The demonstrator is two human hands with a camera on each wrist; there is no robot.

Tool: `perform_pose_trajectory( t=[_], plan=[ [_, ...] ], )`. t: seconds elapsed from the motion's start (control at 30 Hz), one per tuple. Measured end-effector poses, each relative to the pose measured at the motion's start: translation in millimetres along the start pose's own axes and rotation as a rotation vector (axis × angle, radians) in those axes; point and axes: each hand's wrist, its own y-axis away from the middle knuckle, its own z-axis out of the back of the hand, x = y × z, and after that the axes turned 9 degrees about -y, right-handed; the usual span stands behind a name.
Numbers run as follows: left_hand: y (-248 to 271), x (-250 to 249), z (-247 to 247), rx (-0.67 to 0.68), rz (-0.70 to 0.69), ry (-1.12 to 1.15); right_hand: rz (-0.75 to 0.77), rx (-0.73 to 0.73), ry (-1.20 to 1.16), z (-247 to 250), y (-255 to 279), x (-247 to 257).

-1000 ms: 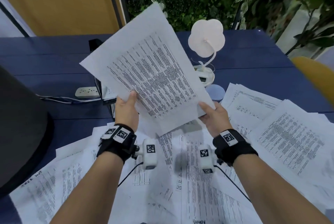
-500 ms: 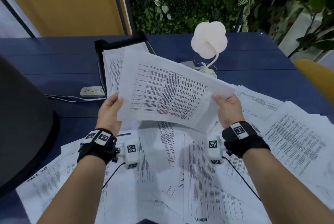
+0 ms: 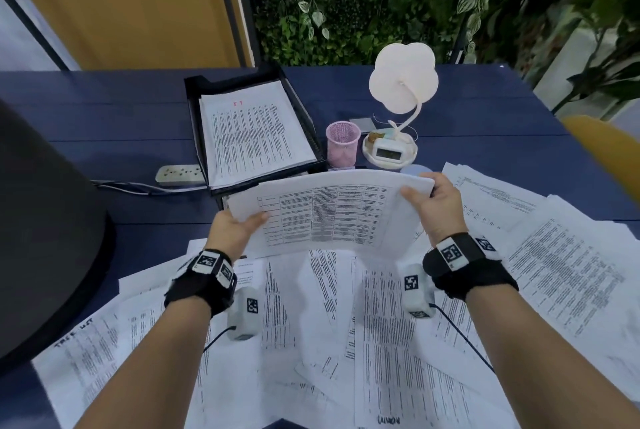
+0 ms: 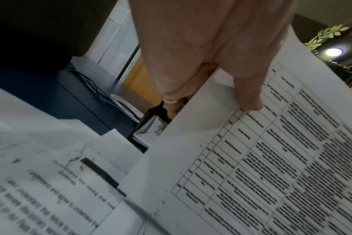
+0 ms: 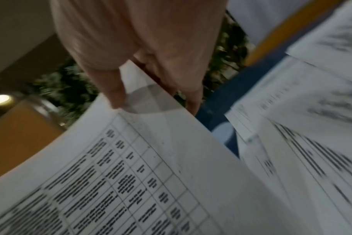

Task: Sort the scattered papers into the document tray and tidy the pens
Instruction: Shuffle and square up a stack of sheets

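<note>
I hold a small stack of printed sheets level above the desk, just in front of the black document tray. My left hand pinches its left edge, thumb on top, fingers underneath. My right hand pinches the right edge the same way. The tray holds a pile of printed pages. Many loose papers lie scattered over the near part of the blue desk. A pink mesh pen cup stands right of the tray. No pens show.
A white flower-shaped desk lamp with a small clock base stands right of the cup. A white power strip with cables lies left of the tray. A large black object fills the left side. A yellow chair is at the right.
The held sheets came down from a raised, tilted position to a low, level one in front of the tray, which is now uncovered. Both hands spread apart to the sheets' side edges.
</note>
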Motion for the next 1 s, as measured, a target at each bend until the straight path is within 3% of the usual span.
perform_pose_trajectory(
  t=[0.17, 0.27, 0.37, 0.43, 0.5, 0.57, 0.63, 0.67, 0.73, 0.77, 0.87, 1.0],
  plan=[
    [-4.4, -8.5, 1.1, -0.001, -0.058, -0.057, 0.257, 0.054, 0.983, -12.1, -2.7, 28.2],
    [-2.7, -19.1, -1.3, 0.027, -0.092, -0.067, 0.318, 0.202, 1.173, -26.8, 6.1, 43.9],
    [-6.3, -24.5, -2.2, 0.026, -0.105, -0.097, 0.302, 0.339, 1.154, -34.4, 11.1, 47.8],
    [-12.4, -21.9, 0.3, -0.052, -0.125, -0.116, 0.265, 0.346, 1.078, -31.5, 9.8, 46.9],
    [-16.0, -17.1, 3.4, -0.196, -0.151, -0.137, 0.197, 0.33, 0.897, -24.6, 8.1, 48.1],
    [-12.7, -15.3, 3.1, -0.316, -0.121, -0.023, 0.137, 0.343, 0.571, -18.0, 7.3, 48.1],
    [-4.6, -19.7, -1.8, -0.253, -0.063, 0.176, 0.082, 0.368, 0.211, -18.6, 11.4, 47.9],
    [-0.2, -22.6, -4.9, -0.154, -0.042, 0.234, 0.05, 0.37, 0.077, -20.4, 13.2, 45.4],
    [8.7, -29.3, -11.9, 0.061, -0.063, 0.203, -0.018, 0.37, -0.061, -25.0, 14.4, 32.6],
    [10.6, -30.1, -15.3, 0.101, -0.091, 0.12, -0.044, 0.366, -0.076, -27.8, 15.8, 25.5],
    [15.5, -33.3, -25.5, 0.053, -0.136, 0.092, -0.047, 0.34, -0.074, -33.1, 20.2, 5.3],
    [15.8, -7.3, -36.4, 0.056, -0.07, 0.093, -0.038, 0.311, 0.007, -29.7, 25.9, -19.0]
  ],
)
